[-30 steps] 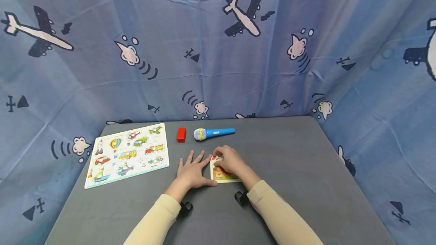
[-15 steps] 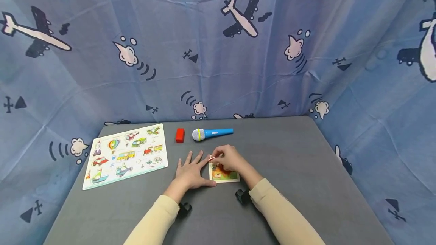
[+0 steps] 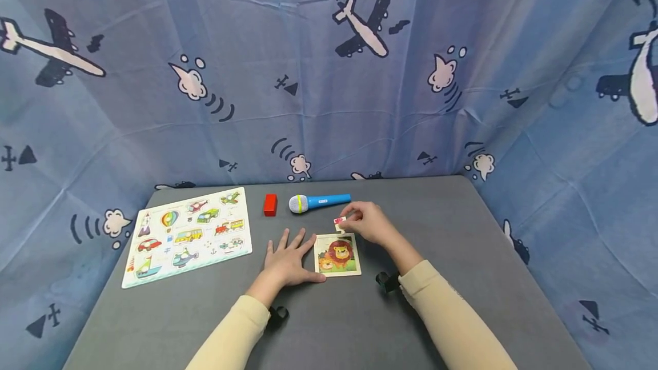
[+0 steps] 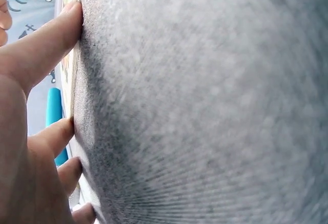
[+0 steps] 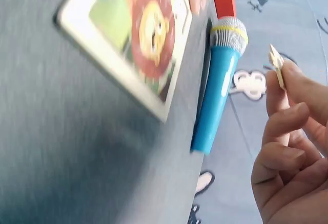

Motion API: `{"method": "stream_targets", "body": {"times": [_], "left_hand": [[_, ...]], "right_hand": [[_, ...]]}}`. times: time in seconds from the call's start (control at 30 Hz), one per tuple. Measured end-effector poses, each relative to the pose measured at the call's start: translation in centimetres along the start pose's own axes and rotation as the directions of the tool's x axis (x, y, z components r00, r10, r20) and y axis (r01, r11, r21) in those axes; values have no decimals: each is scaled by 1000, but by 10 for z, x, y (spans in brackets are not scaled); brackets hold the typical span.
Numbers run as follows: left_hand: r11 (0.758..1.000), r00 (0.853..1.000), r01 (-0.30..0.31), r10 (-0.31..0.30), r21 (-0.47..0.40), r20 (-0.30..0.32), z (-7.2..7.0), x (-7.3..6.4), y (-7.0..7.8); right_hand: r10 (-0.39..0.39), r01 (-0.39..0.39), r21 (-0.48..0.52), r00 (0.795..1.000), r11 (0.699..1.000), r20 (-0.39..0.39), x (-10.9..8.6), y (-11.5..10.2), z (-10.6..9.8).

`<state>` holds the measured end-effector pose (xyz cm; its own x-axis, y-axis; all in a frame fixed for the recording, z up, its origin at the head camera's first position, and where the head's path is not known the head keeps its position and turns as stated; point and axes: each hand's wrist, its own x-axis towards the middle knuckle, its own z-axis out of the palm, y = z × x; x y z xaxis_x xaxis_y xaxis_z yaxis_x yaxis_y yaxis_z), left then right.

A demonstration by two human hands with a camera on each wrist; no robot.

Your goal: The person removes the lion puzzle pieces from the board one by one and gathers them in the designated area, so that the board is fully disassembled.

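Observation:
A small square lion jigsaw puzzle [image 3: 337, 255] in a pale frame lies flat on the grey table. My left hand [image 3: 287, 261] rests beside it with fingers spread, thumb and index at the frame's left side; in the left wrist view its fingers [image 4: 48, 49] touch the frame's edge. Just beyond the far edge, my right hand [image 3: 367, 222] pinches a small pink-and-white puzzle piece [image 3: 340, 224] between thumb and index finger. The right wrist view shows this piece [image 5: 277, 69] edge-on, raised above the table, with the other fingers curled.
Behind the puzzle lies a blue toy microphone [image 3: 321, 202], with a red block [image 3: 270, 205] to its left. A large vehicle puzzle board [image 3: 187, 236] covers the table's left part. A blue airplane-print curtain [image 3: 247, 96] hangs behind the table.
My right hand has lifted the puzzle piece from the lion puzzle's upper left and carried it right and away past the far edge, uncovering the lion picture. My left hand has stayed in place.

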<state>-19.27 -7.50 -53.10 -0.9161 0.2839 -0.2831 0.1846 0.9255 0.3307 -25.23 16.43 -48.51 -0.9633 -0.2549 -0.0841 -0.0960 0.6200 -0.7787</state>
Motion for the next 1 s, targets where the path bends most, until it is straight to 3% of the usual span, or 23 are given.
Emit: {"method": "stream_targets", "body": {"times": [0.17, 0.37, 0.67, 1.0], "left_hand": [[1000, 1000, -8, 8, -15, 2, 1, 0, 0], [1000, 1000, -16, 16, -18, -7, 2, 0, -1], [1000, 1000, -14, 14, -9, -9, 2, 0, -3], [1000, 1000, -15, 15, -20, -13, 0, -1, -2]], "right_hand": [[35, -33, 21, 998, 999, -59, 0, 17, -18], [58, -56, 23, 996, 998, -72, 1, 43, -33], [138, -138, 9, 986, 990, -98, 5, 77, -44], [188, -192, -28, 975, 981, -120, 9, 95, -51]]}}
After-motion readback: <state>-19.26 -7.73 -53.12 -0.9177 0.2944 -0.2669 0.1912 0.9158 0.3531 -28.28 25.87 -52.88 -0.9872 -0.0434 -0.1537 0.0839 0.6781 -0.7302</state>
